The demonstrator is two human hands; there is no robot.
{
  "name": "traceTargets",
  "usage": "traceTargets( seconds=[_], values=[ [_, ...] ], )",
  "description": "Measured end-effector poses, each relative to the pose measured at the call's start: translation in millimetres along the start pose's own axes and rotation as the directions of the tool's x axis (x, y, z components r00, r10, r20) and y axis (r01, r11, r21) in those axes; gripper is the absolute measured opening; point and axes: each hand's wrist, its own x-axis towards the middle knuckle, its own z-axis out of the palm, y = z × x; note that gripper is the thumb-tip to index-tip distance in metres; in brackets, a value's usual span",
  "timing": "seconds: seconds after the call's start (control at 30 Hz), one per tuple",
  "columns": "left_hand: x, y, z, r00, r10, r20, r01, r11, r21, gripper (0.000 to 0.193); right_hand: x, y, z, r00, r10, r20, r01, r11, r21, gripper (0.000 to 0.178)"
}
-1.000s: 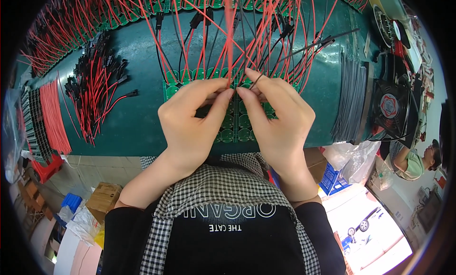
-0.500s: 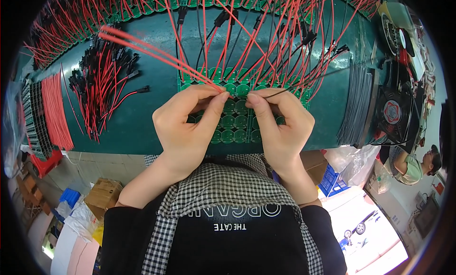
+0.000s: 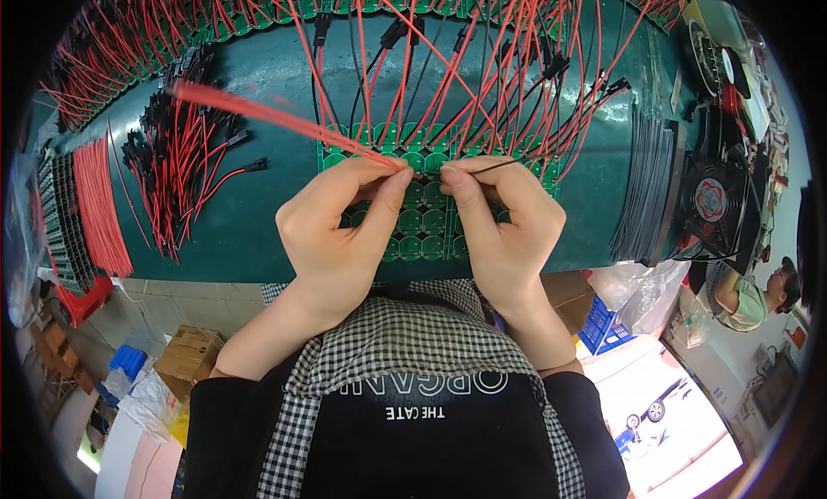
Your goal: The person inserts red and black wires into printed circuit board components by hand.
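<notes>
Green boards [image 3: 409, 223] extend beneath left grip [image 3: 343, 216], pinching seemingly several red wires [image 3: 346, 142], and right grip [image 3: 513, 216], pinching black wire [image 3: 494, 166].

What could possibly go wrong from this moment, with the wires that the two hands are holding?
1. The red wires in the left hand overlap the pile of connector leads in this view, so they might catch there.
2. The right hand pinches only a thin black wire; it could slip.
3. Beyond both hands, wires with black connectors cross one another above the green circuit boards, so a careless move might tangle them.
</notes>
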Motion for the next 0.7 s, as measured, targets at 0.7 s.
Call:
traceTargets(
  seconds=[0.7],
  values=[
    [8,4,7,0.997,0.082,0.003,-0.082,0.988,0.130,0.029,3,0,-88,0.911,0.115,-0.397,-0.263,0.903,-0.341,0.018]
  ],
)
